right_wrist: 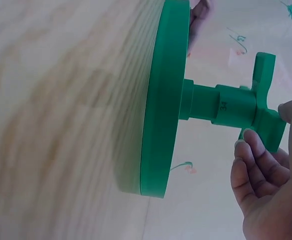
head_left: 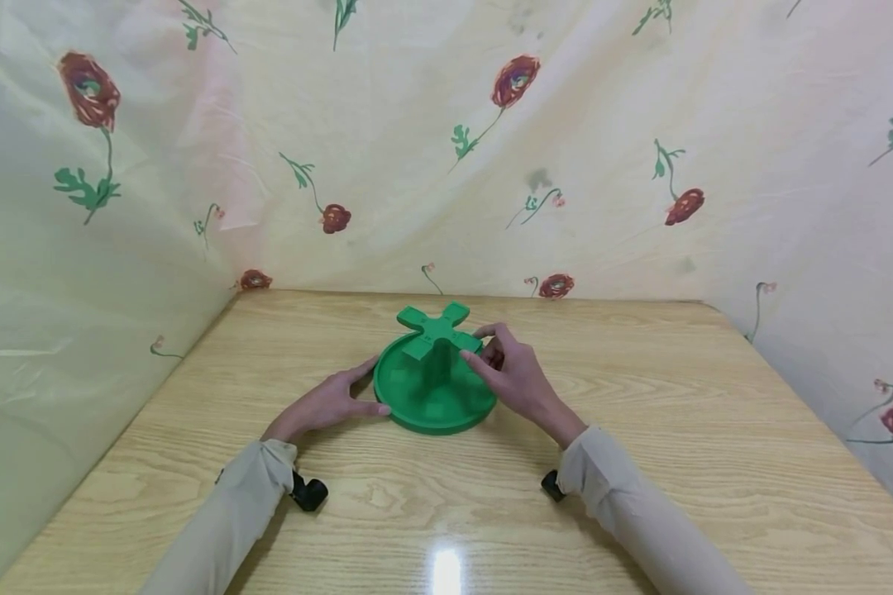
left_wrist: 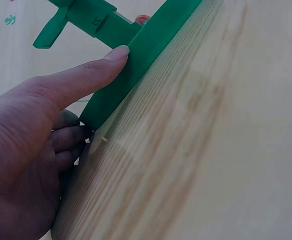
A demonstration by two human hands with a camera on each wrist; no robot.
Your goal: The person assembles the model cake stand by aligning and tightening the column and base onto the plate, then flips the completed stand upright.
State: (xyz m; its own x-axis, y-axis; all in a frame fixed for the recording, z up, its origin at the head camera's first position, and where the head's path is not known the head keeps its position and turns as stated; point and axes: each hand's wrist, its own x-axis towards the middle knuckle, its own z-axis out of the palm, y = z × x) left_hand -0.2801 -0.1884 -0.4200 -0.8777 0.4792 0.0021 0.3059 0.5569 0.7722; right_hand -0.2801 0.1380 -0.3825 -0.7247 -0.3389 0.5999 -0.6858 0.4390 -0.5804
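Counter (head_left: 640, 372) is finished in pale yellow-brown wood grain, with darker streaks and rings visible. A bright white reflection (head_left: 446, 570) is thrown back at the near edge of the head view. The counter is bounded at the rear, left and right by off-white sheeting (head_left: 417, 124), printed with red flowers (head_left: 516, 80) and green stems. Wrinkles are seen in the sheeting, chiefly on the left side, and a faint pink tint is shown near the rear left corner.

A green round tray (head_left: 435, 428) with a low raised rim is seated flat on the counter, near its middle and toward the rear. A green column (head_left: 437, 369) is set upright at the tray's center and is topped by a green four-armed cross (head_left: 437, 329). The column is marked 34 on the side seen from the right wrist.

The tray rim is gripped at its left side by the left hand (head_left: 335, 402), with the thumb laid against the outer wall. One arm of the cross is pinched between thumb and fingers by the right hand (head_left: 512, 373). Light beige sleeves (head_left: 231, 512) are worn on both arms, and black devices (head_left: 310, 494) are carried at the wrists.
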